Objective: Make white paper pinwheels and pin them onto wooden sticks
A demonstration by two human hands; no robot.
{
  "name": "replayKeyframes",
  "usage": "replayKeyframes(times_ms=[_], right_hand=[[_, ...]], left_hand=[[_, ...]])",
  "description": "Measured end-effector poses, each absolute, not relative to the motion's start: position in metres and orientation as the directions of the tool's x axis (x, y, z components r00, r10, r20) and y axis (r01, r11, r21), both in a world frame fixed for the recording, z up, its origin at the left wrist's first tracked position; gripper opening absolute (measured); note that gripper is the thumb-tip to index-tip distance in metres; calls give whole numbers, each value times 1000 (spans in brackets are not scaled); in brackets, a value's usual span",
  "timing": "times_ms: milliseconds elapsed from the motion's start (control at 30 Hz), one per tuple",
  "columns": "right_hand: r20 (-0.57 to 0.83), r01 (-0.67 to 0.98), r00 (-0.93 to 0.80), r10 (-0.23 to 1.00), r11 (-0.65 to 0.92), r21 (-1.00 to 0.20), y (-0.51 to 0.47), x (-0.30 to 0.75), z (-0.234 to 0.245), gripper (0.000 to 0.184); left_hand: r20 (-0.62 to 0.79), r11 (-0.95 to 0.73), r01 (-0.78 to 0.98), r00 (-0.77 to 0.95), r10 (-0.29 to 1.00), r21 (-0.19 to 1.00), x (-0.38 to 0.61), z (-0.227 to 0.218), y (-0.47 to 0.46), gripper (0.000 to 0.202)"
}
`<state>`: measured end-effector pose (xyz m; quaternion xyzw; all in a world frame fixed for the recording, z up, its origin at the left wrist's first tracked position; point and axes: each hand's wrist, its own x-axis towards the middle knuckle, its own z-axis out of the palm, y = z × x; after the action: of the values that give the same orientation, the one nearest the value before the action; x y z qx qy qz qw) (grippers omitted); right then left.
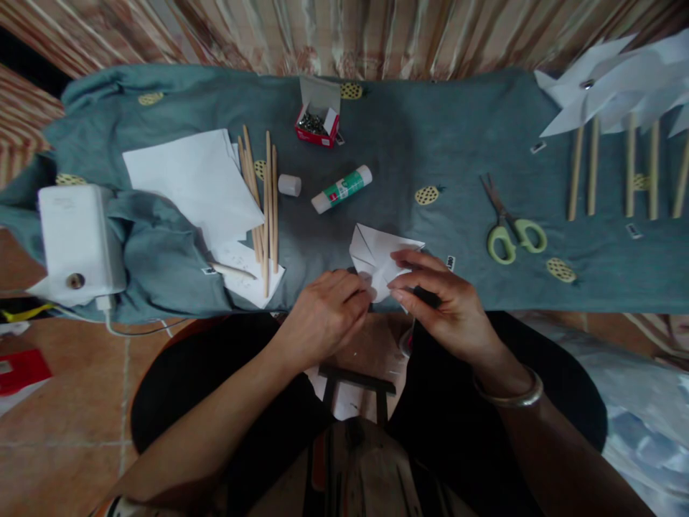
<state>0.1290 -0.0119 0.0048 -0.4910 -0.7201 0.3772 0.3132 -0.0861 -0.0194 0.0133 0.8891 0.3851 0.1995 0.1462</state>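
A folded white paper [377, 250] with cut or creased lines lies near the front edge of the cloth-covered table. My left hand [332, 310] is closed, its curled fingers pinching the paper's lower left corner. My right hand [444, 298] has its thumb and fingers at the paper's right side, gripping that edge; a bracelet is on this wrist. Beyond the paper rests a green-and-white glue stick [344, 188], with its white cap [289, 185] to the left. Green-handled scissors [509, 228] lie to the right of my hands.
White sheets [188, 183] and several wooden sticks [268, 215] lie at left, near a pencil-like white tool [232, 270] and a white device [80, 240]. A red box of metal pins [317, 123] stands open at the back. Paper pinwheels [613, 82] on sticks lie at far right.
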Motion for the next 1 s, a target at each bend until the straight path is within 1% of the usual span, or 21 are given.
replayKeyframes(times_ms=[200, 367, 600, 1000], right_hand=[[137, 557, -266, 954, 268, -786, -10, 123, 2, 8], [189, 606, -244, 951, 301, -736, -8, 116, 2, 6], [228, 654, -208, 951, 309, -691, -7, 112, -2, 6], [202, 675, -205, 958, 288, -679, -7, 111, -3, 3]], left_hand=[[334, -648, 612, 557, 760, 454, -82, 12, -22, 15], [320, -662, 584, 586, 744, 469, -81, 9, -22, 20], [305, -658, 587, 592, 746, 472, -80, 9, -21, 17], [278, -614, 620, 557, 783, 488, -77, 7, -21, 16]])
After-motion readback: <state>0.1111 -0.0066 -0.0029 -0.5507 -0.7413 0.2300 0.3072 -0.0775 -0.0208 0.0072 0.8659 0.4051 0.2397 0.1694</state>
